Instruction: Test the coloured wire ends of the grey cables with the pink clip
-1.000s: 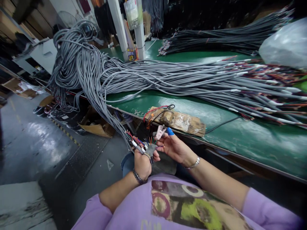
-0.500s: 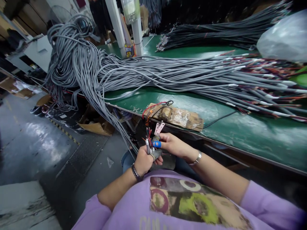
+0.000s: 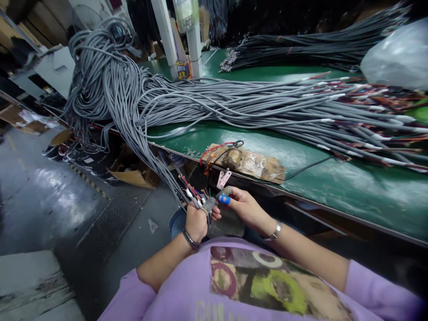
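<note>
My left hand [image 3: 197, 220] is closed round the ends of several grey cables, whose thin coloured wires [image 3: 191, 187] fan out above the fist. Dark grey coverings wrap some fingertips of both hands. Close on the right, my right hand [image 3: 245, 207], with a blue band on one finger, pinches at the wire tips; what lies between its fingertips is too small to make out. A pink clip [image 3: 223, 179] hangs at the bench edge just above the fingers. Behind it a worn wooden block [image 3: 257, 165] carries red and black leads.
Long grey cables [image 3: 200, 98] lie across the green bench [image 3: 307, 178] and droop over its left edge. Dark cables [image 3: 301, 49] and a plastic bag [image 3: 397, 55] are at the back. An open cardboard box [image 3: 133, 176] sits below left.
The wire ends in my left hand have tilted over to the left and spread out. My right hand has shifted slightly right, with a small gap now between the hands.
</note>
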`<move>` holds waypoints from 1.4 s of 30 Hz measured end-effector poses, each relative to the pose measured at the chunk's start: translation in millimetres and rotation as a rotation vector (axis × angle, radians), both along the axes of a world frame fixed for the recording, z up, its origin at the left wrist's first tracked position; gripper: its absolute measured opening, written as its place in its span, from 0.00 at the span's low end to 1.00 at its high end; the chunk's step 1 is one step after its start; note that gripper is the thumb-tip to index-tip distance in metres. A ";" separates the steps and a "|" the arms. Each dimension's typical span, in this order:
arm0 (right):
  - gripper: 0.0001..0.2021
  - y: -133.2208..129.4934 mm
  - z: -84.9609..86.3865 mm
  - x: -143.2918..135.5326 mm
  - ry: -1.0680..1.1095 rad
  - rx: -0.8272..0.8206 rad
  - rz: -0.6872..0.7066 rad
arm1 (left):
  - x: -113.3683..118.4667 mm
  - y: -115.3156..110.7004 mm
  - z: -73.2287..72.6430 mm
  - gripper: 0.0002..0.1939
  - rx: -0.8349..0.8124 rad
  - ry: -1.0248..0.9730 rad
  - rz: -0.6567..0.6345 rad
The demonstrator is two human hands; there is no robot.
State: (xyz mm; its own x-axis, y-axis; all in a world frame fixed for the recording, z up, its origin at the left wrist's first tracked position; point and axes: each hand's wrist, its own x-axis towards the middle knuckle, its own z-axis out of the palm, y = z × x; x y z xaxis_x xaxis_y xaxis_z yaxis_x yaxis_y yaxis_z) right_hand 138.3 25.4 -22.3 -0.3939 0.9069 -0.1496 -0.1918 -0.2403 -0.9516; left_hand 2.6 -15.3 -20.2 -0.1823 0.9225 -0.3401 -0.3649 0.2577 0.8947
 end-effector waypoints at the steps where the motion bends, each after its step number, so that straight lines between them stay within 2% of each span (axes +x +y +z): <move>1: 0.16 1.8 1.8 -1.3 -0.012 0.011 0.009 | -0.3 -1.0 -1.9 0.19 0.000 0.021 -0.033; 5: 0.17 10.5 7.7 -5.0 -0.066 0.013 0.049 | -0.8 -4.9 -7.0 0.19 0.026 0.086 -0.138; 12: 0.20 10.8 5.1 -6.9 -0.034 -0.035 0.033 | 2.2 -2.9 0.6 0.19 -0.029 -0.030 0.036; 17: 0.19 8.3 -4.1 -8.4 -0.026 -0.021 -0.008 | 3.6 -1.3 3.3 0.19 -0.056 -0.097 0.097; 21: 0.18 6.1 -4.5 -12.6 0.006 -0.041 -0.028 | 3.1 -1.1 4.8 0.19 -0.045 -0.131 0.128; 25: 0.18 3.3 2.0 -17.5 0.176 -0.129 0.112 | 3.8 -3.0 4.5 0.19 -0.069 -0.097 0.049; 27: 0.18 3.6 3.8 -18.3 0.193 -0.144 0.143 | 4.4 -3.9 3.2 0.19 -0.074 -0.079 0.030; 32: 0.18 8.2 -2.0 -15.5 -0.001 -0.055 -0.042 | 3.5 -2.6 -0.7 0.18 -0.051 -0.103 0.100; 35: 0.19 8.1 -5.6 -14.8 -0.037 -0.043 -0.064 | 2.9 -1.3 0.0 0.19 -0.051 -0.121 0.124; 38: 0.19 6.2 -6.0 -14.9 -0.015 -0.079 -0.061 | 2.5 -1.4 4.5 0.19 -0.055 -0.136 0.131; 42: 0.19 6.7 -7.6 -10.0 0.110 -0.209 -0.097 | 0.6 -2.2 12.4 0.16 -0.029 -0.156 0.147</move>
